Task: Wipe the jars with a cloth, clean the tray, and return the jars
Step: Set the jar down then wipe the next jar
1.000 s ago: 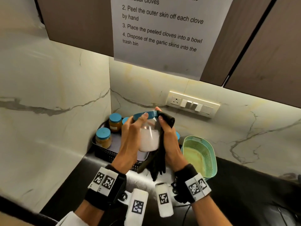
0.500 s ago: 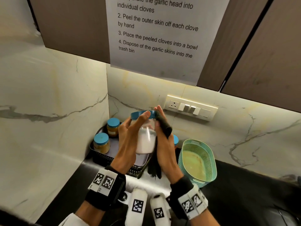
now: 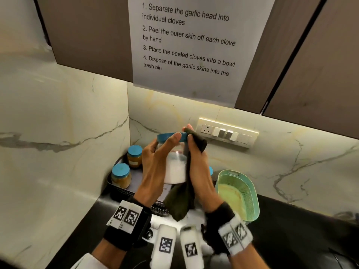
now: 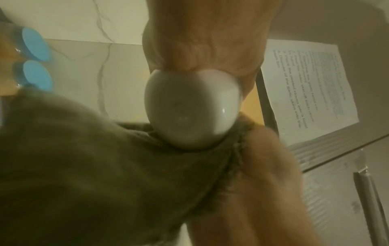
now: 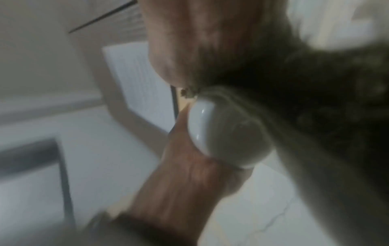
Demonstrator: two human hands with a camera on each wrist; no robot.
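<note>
The left hand (image 3: 155, 167) is wrapped round a clear glass jar of white powder with a blue screw lid (image 3: 174, 167), held up in the air above the dark mesh-sided tray (image 3: 120, 193) that sits in the corner of the black surface (image 3: 291, 230); its fingers reach to the lid's rim and its thumb side is hidden behind the glass. The right hand (image 3: 198, 171) presses a dark olive cloth (image 3: 182, 202) against the jar's right side, fingers curled over the cloth's top fold near the lid, the loose tail hanging below the jar; the left wrist view shows the cloth cupping the jar's base edge. Two amber-filled glass jars with blue lids (image 3: 121, 175) stand in the tray, and a sliver of another blue lid shows behind the right hand; a pale green perforated plastic basket (image 3: 239, 193) stands just right of the tray.

By my reading the wiping is mid-course: this jar is under the cloth, the tray is not yet cleaned, and nothing shows which of the standing jars are done.

Against the frame a second ago the jar is less tilted, and the camera has tipped upward so more of the printed sheet (image 3: 186, 39) shows; both grips look unchanged.
</note>
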